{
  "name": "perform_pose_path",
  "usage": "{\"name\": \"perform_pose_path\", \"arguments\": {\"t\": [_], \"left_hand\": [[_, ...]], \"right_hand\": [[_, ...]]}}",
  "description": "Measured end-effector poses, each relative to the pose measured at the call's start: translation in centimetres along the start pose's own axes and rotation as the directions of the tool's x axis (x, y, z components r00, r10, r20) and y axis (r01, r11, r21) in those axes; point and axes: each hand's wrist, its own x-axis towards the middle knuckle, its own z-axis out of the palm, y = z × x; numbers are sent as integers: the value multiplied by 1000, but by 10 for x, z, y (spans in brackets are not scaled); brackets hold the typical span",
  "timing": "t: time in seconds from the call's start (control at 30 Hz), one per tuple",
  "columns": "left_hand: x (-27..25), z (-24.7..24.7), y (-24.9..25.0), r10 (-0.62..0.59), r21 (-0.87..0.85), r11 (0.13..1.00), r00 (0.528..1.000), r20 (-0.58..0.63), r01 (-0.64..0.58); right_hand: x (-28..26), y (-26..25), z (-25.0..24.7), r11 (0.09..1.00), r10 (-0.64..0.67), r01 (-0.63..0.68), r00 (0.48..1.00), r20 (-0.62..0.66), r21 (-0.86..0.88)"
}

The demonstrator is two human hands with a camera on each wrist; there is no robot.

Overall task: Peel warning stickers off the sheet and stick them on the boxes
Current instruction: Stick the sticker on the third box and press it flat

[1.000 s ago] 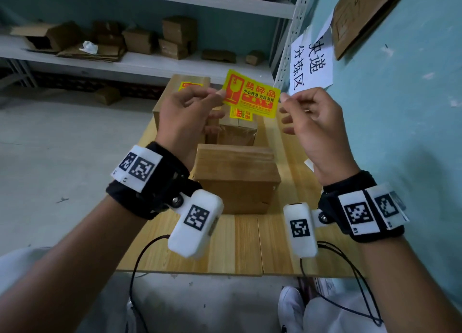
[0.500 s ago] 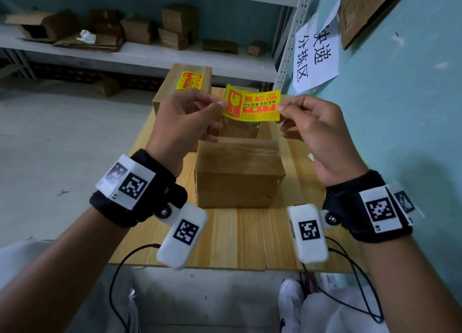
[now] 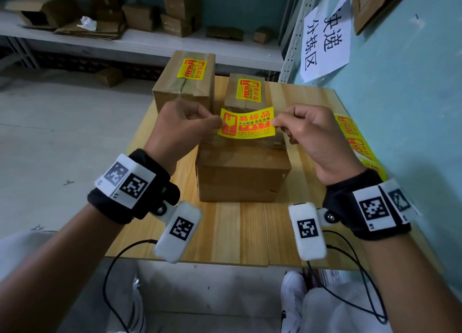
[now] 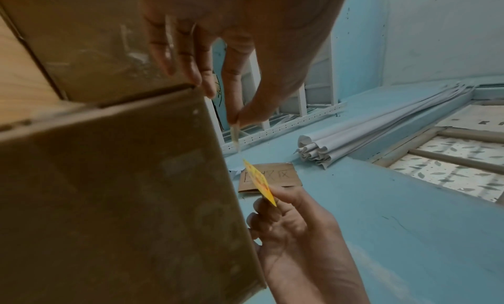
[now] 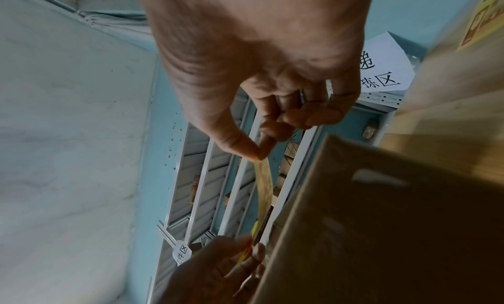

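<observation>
Turquoise walls and white metal shelving (image 3: 140, 45) frame a small wooden table (image 3: 250, 232) in what looks like a parcel sorting corner. Over it, the left hand (image 3: 180, 130) pinches the left edge of a peeled yellow warning sticker (image 3: 246, 126) between thumb and forefinger, and the right hand (image 3: 310, 135) pinches the opposite edge the same way, so the label hangs stretched, slightly bowed, just above the nearest cardboard box (image 3: 242, 172), whose taped top carries no label. Whether its lower edge already touches the tape I cannot tell. Behind stand two more boxes, a tall one (image 3: 185, 82) and a shorter one (image 3: 246, 92), each already wearing a sticker. Along the table's right edge by the wall lies the sticker sheet (image 3: 357, 142) with more labels on it. A paper sign (image 3: 325, 35) hangs on the wall above. The risk now, I judge, is the adhesive face: if one hand slackens the label may curl and stick to itself or a fingertip, and lowering one end first could set it crooked or wrinkled on the glossy tape.
</observation>
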Motion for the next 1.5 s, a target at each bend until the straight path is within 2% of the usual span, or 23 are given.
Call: {"name": "perform_pose_path", "arguments": {"t": [0.27, 0.47, 0.83, 1.5], "left_hand": [[-3, -2, -9, -52, -13, 999, 997, 54, 53], [-5, 0, -8, -40, 14, 999, 996, 75, 39], [-6, 2, -9, -31, 46, 999, 997, 71, 28], [-6, 1, -11, -53, 30, 998, 993, 102, 50]], "right_hand": [[0, 11, 2, 997, -15, 12, 999, -40, -74], [2, 19, 2, 991, -56, 43, 994, -99, -125], [0, 19, 4, 982, -67, 55, 996, -63, -179], [-2, 21, 3, 984, 7, -4, 1000, 14, -179]]}}
